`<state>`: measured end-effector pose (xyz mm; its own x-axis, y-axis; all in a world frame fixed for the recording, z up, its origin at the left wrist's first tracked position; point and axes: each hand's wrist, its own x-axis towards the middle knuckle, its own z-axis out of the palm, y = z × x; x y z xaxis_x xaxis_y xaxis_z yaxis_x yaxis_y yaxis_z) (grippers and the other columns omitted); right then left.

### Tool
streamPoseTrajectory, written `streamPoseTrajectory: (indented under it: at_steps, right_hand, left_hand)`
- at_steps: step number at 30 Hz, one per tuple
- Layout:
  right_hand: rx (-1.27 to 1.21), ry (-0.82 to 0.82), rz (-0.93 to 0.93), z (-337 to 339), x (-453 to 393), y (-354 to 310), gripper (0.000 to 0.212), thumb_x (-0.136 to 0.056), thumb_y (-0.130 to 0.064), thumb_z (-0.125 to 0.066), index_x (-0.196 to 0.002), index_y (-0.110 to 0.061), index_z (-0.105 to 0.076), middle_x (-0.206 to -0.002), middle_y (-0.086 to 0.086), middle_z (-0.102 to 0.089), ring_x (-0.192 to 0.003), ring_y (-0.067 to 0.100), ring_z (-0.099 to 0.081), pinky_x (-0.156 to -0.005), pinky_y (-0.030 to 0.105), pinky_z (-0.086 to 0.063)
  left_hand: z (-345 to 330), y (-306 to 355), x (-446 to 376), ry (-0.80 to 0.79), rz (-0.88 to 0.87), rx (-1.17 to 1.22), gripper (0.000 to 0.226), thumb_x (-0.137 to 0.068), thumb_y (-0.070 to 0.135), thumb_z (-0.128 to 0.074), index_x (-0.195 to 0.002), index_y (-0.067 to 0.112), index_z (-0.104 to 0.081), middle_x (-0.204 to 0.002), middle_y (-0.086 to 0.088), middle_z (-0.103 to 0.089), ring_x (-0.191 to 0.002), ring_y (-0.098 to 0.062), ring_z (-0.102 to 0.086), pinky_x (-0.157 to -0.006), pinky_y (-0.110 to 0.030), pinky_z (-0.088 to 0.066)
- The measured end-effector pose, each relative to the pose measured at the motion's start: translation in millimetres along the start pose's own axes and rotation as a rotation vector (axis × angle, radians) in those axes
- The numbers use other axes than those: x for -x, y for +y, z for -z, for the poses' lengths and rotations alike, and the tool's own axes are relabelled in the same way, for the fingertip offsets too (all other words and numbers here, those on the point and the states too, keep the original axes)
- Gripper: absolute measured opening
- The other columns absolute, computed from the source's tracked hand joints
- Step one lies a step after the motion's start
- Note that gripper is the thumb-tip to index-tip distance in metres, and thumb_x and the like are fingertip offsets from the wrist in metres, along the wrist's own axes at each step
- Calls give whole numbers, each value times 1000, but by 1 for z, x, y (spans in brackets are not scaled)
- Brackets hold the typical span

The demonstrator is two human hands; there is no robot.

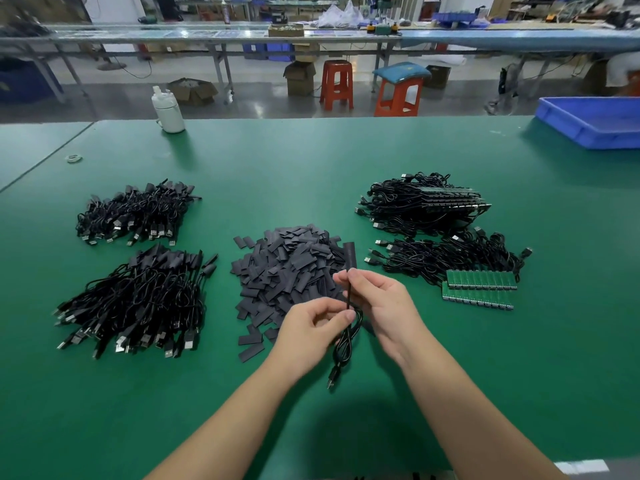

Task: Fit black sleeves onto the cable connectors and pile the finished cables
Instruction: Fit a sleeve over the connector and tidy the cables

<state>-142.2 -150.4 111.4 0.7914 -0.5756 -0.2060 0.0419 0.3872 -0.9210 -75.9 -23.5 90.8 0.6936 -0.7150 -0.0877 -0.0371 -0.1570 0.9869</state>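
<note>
My right hand (381, 303) pinches a thin black cable (347, 337) upright, and a black sleeve (349, 255) covers the cable's top end. My left hand (313, 327) pinches the same cable lower down, where it is bundled in loops, and its USB plug hangs near the mat. A heap of loose black sleeves (291, 271) lies just behind my hands. Two piles of sleeved cables (138, 306) (136, 213) sit to the left. At the right lie cables with bare green boards (479, 289) and a further stack (422, 202).
The green mat (311, 161) covers the table. A white bottle (168, 110) stands at the back left, and a small tape ring (73, 158) lies near it. A blue plastic tray (595, 121) sits at the back right corner. Stools and benches stand beyond the table.
</note>
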Motion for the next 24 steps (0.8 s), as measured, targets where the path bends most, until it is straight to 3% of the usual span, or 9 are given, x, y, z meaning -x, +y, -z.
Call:
streamPoseTrajectory:
  at_steps: [4, 6, 8, 10, 12, 15, 17, 20, 24]
  right_hand:
    - [146, -60, 42, -4, -2, 4, 21, -93, -24, -67, -108, -12, -75, -111, 0, -76, -113, 15, -66, -102, 29, -48]
    - [603, -49, 148, 12, -10, 2, 29, -97, -33, -63, -122, -21, -70, -122, -8, -70, -118, 8, -61, -104, 27, -44]
    - [1155, 11, 279, 43, -20, -2, 37, -98, -37, -59, -132, -24, -63, -135, -7, -62, -130, 11, -50, -111, 32, -37]
    - [1477, 110, 329, 81, -31, -10, 41, -99, -33, -57, -138, -21, -57, -144, -2, -55, -142, 19, -39, -120, 39, -26]
    - [1712, 261, 305, 122, -43, -21, 44, -99, -31, -55, -142, -20, -53, -149, 1, -50, -145, 24, -35, -122, 43, -24]
    - [1893, 377, 141, 178, -54, -40, 57, -98, -34, -55, -151, -20, -39, -157, 5, -39, -148, 28, -28, -121, 46, -26]
    - [1935, 293, -1, 205, -59, -46, 68, -96, -40, -58, -155, -23, -28, -160, 3, -33, -150, 27, -24, -121, 46, -27]
    - [2000, 174, -81, 224, -61, -48, 78, -92, -46, -64, -156, -27, -25, -159, 0, -34, -147, 25, -29, -118, 45, -31]
    - [2056, 169, -47, 223, -63, -47, 84, -86, -51, -70, -154, -29, -27, -151, 4, -39, -135, 26, -40, -110, 43, -38]
  left_hand:
    - [10, 2, 0, 70, -17, -112, 12, -92, 23, -68, -85, 17, -75, -69, -6, -70, -56, -10, -54, -59, -24, -43]
    - [34, 2, -7, 197, -67, -376, 11, -91, 31, -67, -85, 25, -75, -73, 3, -72, -59, -8, -59, -61, -25, -47]
    - [71, 4, -16, 330, -95, -617, 11, -92, 34, -65, -94, 29, -74, -76, 16, -69, -61, 1, -60, -57, -18, -44]
    - [119, 0, -24, 438, -50, -762, 17, -94, 31, -61, -103, 23, -74, -74, 16, -65, -55, -2, -59, -49, -15, -41]
    - [169, -10, -32, 536, 53, -964, 22, -97, 28, -56, -108, 17, -71, -72, 6, -66, -53, -15, -60, -43, -22, -44]
    - [226, -26, -37, 565, 290, -1276, 28, -100, 28, -45, -101, 8, -65, -82, -11, -66, -68, -29, -59, -62, -35, -54]
    - [240, -31, -39, 527, 363, -1349, 27, -100, 27, -43, -94, 8, -61, -84, -10, -62, -72, -30, -57, -65, -38, -54]
    - [230, -27, -44, 574, 282, -1520, 20, -93, 28, -52, -97, 11, -62, -90, -10, -56, -84, -31, -53, -64, -35, -45]
    - [199, -24, -51, 556, 24, -1606, 27, -85, 25, -65, -107, 8, -68, -102, -17, -62, -90, -35, -54, -71, -40, -46]
